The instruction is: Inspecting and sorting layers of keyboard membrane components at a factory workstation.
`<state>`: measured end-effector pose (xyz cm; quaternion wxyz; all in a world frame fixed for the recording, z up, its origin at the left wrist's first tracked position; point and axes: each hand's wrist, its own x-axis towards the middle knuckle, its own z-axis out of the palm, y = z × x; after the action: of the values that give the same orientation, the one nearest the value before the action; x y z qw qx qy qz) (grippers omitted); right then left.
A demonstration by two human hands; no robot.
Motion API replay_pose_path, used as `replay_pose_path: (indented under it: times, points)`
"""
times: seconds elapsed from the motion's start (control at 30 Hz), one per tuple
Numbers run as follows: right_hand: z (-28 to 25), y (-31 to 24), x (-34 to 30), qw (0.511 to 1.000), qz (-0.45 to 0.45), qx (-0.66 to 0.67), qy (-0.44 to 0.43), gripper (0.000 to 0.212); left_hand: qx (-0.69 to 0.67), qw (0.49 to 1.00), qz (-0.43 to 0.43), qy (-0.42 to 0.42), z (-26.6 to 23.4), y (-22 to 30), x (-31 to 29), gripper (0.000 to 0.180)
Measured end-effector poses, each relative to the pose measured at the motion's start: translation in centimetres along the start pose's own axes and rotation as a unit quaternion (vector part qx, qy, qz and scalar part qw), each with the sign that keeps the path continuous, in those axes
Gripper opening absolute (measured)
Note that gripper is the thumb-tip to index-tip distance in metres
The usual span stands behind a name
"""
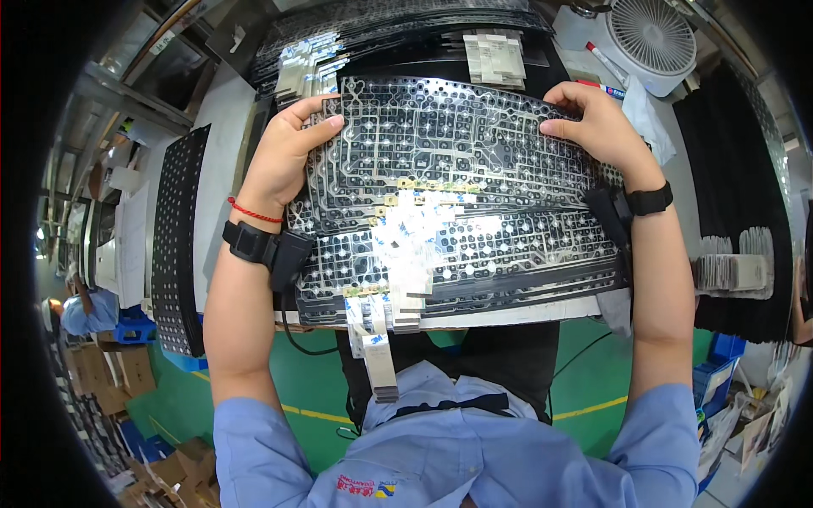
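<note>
A thin clear keyboard membrane [449,140], printed with silvery tracks and dark key spots, is spread between my hands. My left hand [298,144] pinches its far left corner, thumb on top. Its far right edge is pinched by my right hand [600,131], thumb also on top and fingers bent behind. Beneath and nearer to me lies a stack of similar membranes [533,245]. Pale ribbon tails [412,254] hang from the middle, some over the near table edge. Glare hides part of the tails. A dark device is strapped at each wrist.
Further stacked membranes [406,42] lie at the back, with tails [495,59] on top. A white fan [652,38], a red-capped marker [605,61] and a pale cloth [648,123] are at the back right. Dark sheets flank the table. Another person [89,309] is at far left.
</note>
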<state>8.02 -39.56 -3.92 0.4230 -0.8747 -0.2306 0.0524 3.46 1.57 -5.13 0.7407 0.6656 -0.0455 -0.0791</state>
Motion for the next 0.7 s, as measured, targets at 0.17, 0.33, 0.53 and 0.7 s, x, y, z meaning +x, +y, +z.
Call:
replay_pose_path:
  times: [0.17,0.33,0.53,0.7]
  points:
    - [0.0,0.3,0.1,1.0,-0.001,-0.006,0.01,0.027,-0.046,0.999,0.005,-0.008,-0.4,-0.3,0.4,0.041]
    - [-0.6,0.9,0.2,0.999,0.024,-0.042,0.015,0.028,-0.041,0.997,0.015,-0.068,-1.2,0.4,0.1,0.045]
    - [-0.1,0.4,0.1,1.0,0.002,0.012,0.023,0.037,-0.037,0.997,0.018,-0.058,-1.4,-0.3,0.5,0.039]
    - [-0.5,0.7,0.1,1.0,-0.004,-0.009,0.026,0.041,-0.044,0.999,0.003,-0.029,-1.3,-0.2,0.4,0.037]
